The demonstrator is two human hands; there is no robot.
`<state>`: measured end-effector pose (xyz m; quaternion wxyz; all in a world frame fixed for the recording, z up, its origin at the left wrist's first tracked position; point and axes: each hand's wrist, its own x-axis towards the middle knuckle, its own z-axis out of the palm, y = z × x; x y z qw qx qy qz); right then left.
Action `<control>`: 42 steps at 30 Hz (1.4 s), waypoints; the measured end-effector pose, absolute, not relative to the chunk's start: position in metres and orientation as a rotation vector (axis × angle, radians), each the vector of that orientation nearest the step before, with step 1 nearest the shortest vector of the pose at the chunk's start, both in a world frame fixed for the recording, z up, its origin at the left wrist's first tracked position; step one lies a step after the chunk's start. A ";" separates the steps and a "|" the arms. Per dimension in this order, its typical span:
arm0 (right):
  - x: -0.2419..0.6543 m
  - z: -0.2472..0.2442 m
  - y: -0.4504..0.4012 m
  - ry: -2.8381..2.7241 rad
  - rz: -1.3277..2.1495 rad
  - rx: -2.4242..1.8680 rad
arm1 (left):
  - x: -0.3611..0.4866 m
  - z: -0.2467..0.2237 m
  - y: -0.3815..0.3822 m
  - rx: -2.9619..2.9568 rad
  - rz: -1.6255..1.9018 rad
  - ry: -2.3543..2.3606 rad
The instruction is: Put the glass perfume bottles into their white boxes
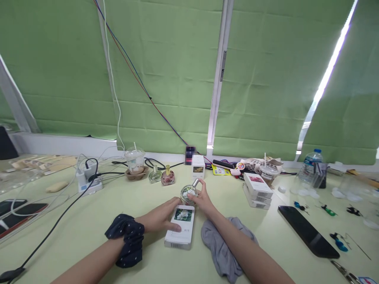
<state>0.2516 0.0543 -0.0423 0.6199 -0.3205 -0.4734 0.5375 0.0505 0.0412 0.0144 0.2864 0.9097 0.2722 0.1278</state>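
A white box with a picture of a white flower (pixel 179 234) lies on the table in front of me. My left hand (pixel 166 216) is closed round it, with the thumb across its front face. Just above the box's far end, my right hand (pixel 201 197) grips a round glass perfume bottle (pixel 188 193) with a silver cap, tilted to the right. White shapes show inside the glass. Beyond the hands stand two more perfume bottles, one greenish (pixel 154 176) and one pink (pixel 168 177), beside an upright white box (pixel 197 167).
Stacked white boxes (pixel 257 188) lie to the right, near a phone (pixel 308 230) and pliers (pixel 345 272). Grey cloth (pixel 220 246) lies under my right forearm. A plastic cup (pixel 135 159), a power strip (pixel 89 185) and cables occupy the left; a water bottle (pixel 312 161) stands far right.
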 end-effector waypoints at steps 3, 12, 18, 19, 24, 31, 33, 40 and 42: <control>0.254 -0.046 0.056 -1.098 1.228 -0.748 | 0.049 0.016 0.040 2.428 0.301 0.810; 0.261 -0.049 0.054 -1.251 1.155 -0.925 | 0.049 0.011 0.040 2.417 0.318 0.809; 0.263 -0.047 0.053 -1.292 1.216 -0.973 | 0.053 0.013 0.035 2.326 0.323 0.842; 0.264 -0.047 0.053 -1.290 1.226 -0.975 | 0.053 0.013 0.035 2.320 0.324 0.841; 0.265 -0.045 0.051 -1.254 1.265 -0.981 | 0.051 0.011 0.037 2.318 0.350 0.845; 0.265 -0.037 0.045 -1.319 1.331 -0.888 | 0.053 0.009 0.039 2.273 0.463 0.850; 0.266 -0.034 0.043 -1.360 1.334 -0.870 | 0.055 0.009 0.040 2.268 0.523 0.851; 0.267 -0.026 0.040 -1.383 1.232 -0.835 | 0.062 0.007 0.040 2.113 0.803 0.905; 0.266 -0.019 0.037 -1.373 1.175 -0.808 | 0.063 0.011 0.039 2.098 0.872 0.877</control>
